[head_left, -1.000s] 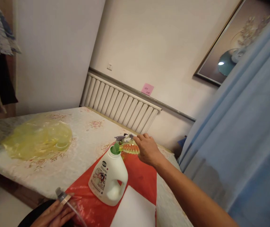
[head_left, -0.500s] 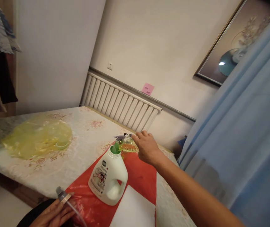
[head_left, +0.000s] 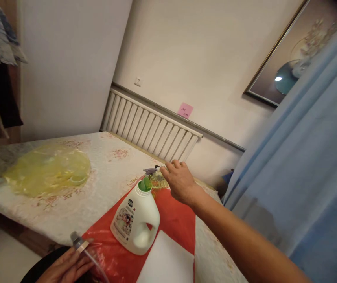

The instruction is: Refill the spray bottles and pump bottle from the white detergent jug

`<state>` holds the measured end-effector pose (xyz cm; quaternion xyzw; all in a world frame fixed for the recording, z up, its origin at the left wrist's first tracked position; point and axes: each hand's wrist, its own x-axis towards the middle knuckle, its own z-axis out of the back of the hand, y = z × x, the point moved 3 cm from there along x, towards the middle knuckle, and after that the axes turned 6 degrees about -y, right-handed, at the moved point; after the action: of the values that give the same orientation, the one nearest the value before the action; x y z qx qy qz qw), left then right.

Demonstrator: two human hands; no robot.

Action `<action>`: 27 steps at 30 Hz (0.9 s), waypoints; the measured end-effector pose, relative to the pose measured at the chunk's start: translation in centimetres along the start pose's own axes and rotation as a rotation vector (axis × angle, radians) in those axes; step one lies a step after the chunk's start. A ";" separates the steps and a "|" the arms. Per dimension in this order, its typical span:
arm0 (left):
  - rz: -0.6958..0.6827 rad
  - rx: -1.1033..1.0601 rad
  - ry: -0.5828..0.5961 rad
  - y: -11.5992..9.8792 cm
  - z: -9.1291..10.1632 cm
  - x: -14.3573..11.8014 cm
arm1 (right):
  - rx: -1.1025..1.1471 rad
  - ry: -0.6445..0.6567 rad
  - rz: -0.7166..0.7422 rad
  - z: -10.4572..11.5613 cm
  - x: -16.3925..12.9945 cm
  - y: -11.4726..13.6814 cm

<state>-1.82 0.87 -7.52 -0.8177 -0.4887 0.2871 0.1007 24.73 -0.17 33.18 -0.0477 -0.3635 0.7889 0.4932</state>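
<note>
A white laundry-detergent jug (head_left: 137,222) with a side handle and printed label stands upright on a red sheet (head_left: 171,210). Its uncapped neck shows a green pouring spout (head_left: 145,184). Beside that neck, my right hand (head_left: 181,181) is wrapped round a clear bottle (head_left: 159,180), tilted with its end at the spout. The hand hides much of the bottle. At the lower left, my left hand (head_left: 68,265) grips a grey pump head (head_left: 79,241) with a thin clear tube hanging from it.
A white flat block (head_left: 166,261) lies right of the jug. Small dark and purple items (head_left: 151,171) sit behind it. On the flowered tablecloth (head_left: 103,165), a yellow plastic bag (head_left: 47,169) lies left. A radiator (head_left: 150,125) stands behind; a blue curtain (head_left: 312,145) hangs right.
The clear bottle has turned in my right hand, so its orange and green label no longer shows. My right hand has shifted slightly left. The left hand stays almost still.
</note>
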 end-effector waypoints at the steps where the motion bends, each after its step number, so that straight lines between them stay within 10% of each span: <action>1: 0.001 0.002 -0.003 0.0 0.1 0.0 | 0.000 -0.010 0.009 0.0 0.0 0.1; 18: -0.068 0.075 0.027 -0.4 -1.4 -1.6 | 0.333 -0.036 -0.135 -1.4 -0.8 0.1; 27: -0.305 0.167 -0.083 -4.3 -13.1 -6.9 | 0.770 -0.181 -0.474 -7.9 -8.5 1.9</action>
<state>-0.02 -1.35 7.67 -0.7103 -0.5853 0.3416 0.1905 31.05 -3.39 23.83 0.2925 -0.0862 0.7328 0.6083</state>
